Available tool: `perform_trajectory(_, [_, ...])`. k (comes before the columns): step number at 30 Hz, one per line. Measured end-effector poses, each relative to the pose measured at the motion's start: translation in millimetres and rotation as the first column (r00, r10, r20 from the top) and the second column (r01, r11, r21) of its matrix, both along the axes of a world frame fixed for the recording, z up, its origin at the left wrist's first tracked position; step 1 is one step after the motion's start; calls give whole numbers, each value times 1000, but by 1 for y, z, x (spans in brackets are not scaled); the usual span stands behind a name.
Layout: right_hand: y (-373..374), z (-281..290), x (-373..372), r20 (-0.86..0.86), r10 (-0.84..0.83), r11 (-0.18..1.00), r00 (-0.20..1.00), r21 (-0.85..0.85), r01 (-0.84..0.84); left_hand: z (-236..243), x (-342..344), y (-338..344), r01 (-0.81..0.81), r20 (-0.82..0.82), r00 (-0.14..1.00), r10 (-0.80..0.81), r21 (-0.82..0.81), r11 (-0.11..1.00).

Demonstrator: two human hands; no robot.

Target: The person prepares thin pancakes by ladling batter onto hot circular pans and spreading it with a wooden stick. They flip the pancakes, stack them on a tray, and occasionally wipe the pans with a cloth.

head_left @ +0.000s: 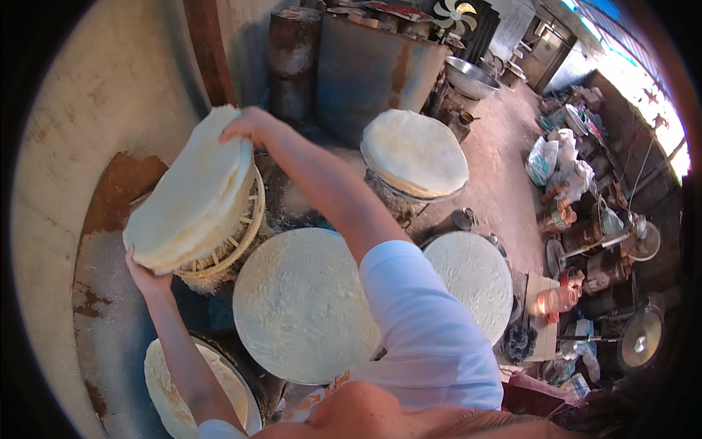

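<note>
A thick stack of pale round flatbreads [184, 190] is tilted up at the upper left, gripped at two edges. My left hand [146, 272] holds its lower left edge, and my right hand [248, 126] grips its upper right edge. Just behind and under the stack shows a round woven cane basket [245, 228], partly hidden by it. Below, a large round surface covered in pale, textured batter or dough [292, 307] lies near my right forearm. Another pale disc [461, 278] is partly behind my sleeve. At the lower left, thin flatbreads [167, 384] lie in a round dark-rimmed pan.
A second flatbread stack [413, 150] stands at the upper middle, before a rusty metal enclosure [369, 69] and drum [292, 62]. A steel basin [468, 77] is farther back. Bags [541, 161], pots and clutter line the right wall. A curved wall [55, 241] bounds the left.
</note>
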State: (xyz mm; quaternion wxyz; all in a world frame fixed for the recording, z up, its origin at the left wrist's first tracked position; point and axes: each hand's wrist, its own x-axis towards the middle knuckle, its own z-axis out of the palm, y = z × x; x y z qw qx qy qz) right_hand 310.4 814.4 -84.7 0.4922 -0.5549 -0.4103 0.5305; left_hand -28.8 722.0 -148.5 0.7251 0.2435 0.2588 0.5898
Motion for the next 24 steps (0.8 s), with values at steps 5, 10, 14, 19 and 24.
perform_trajectory(5, [-72,45,103,-31,-103,956,994,272,108,43,80,13,70,-2,998,-71,140,988])
perform_trajectory(10, [-175,75,236,-95,-163,911,982,367,186,49,224,24,225,79,968,-239,158,961])
perform_trajectory(14, [-247,66,341,-115,-335,841,935,410,352,41,367,5,440,154,859,-488,267,858])
perform_trajectory(19, [-302,2,431,-113,-591,719,799,376,585,-17,500,-6,557,157,816,-557,47,829])
perform_trajectory(24, [-330,-116,493,-226,-661,661,716,278,697,-94,568,-13,613,69,789,-611,-23,790])
